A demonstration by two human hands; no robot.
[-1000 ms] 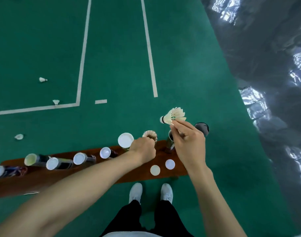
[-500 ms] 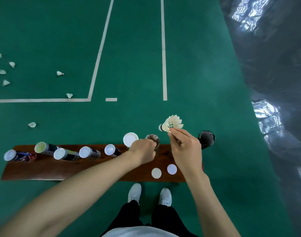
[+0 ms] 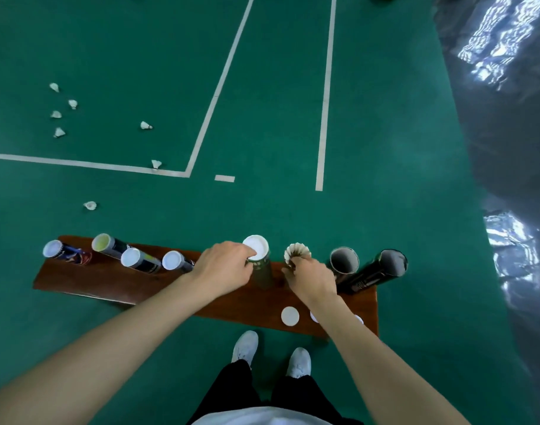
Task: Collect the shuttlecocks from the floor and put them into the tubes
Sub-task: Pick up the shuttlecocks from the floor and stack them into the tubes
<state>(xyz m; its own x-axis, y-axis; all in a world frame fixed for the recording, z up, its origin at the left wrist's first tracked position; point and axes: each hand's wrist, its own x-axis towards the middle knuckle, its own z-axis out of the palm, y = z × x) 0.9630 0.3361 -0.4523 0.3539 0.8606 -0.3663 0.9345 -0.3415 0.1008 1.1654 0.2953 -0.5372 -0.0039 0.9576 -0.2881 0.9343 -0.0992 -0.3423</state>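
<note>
Seven shuttlecocks lie loose on the green floor [image 3: 385,148], well apart from the person: four clustered far left [image 3: 60,110], one alone inside the court lines [image 3: 145,126], one on the white line [image 3: 156,164], and one nearer the surface [image 3: 90,205]. Another shuttlecock [image 3: 297,252] sits feathers-up in the mouth of a tube whose body is hidden behind the right hand [image 3: 312,279]; that hand's fingers are curled in just under the feather skirt, though whether they pinch the shuttlecock or clasp the tube below cannot be told. Just left of it stands a dark green tube [image 3: 262,269] with a white cap [image 3: 256,246]; the left hand [image 3: 224,266] grips it near the top, its fingers wrapped round the tube and touching the cap's edge. To the right of the right hand stand two uncapped tubes, a nearer open tube [image 3: 344,261] and a black open tube [image 3: 382,269] leaning outward at the surface's end. Four more capped tubes [image 3: 140,259] stand in a row on the left part of the long brown wooden surface [image 3: 115,283]. A loose white cap [image 3: 290,316] lies on the surface near its front edge, with two more partly hidden by the right forearm. Below, white shoes [image 3: 245,345] and dark trousers show on the floor.
</note>
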